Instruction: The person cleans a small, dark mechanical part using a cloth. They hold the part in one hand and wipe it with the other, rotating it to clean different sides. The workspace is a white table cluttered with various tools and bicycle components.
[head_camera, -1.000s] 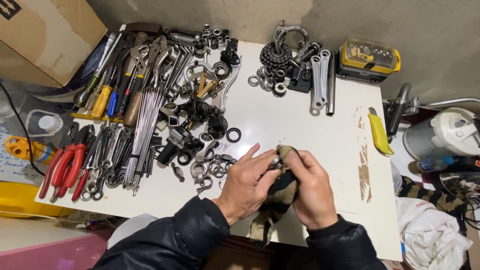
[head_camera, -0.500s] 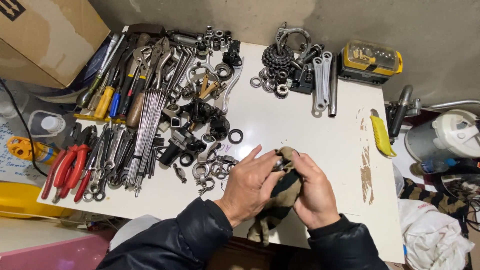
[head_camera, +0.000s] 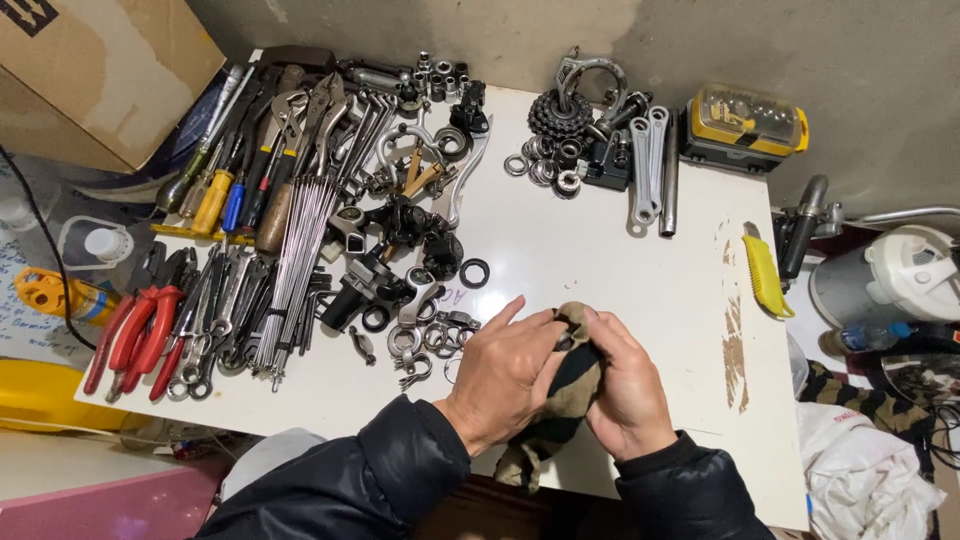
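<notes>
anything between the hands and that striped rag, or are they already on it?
Nothing visible in the way. Left hand and right hand both grip the striped rag directly, bunched between them above the white table. Whether it wraps a part is hidden.

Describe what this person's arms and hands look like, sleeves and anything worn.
Both arms are covered to the wrist by a dark, almost black, slightly shiny puffy jacket with creased sleeves. The left hand and right hand are bare: no gloves. No rings or watch are visible, and no markings show on the sleeves.
</notes>
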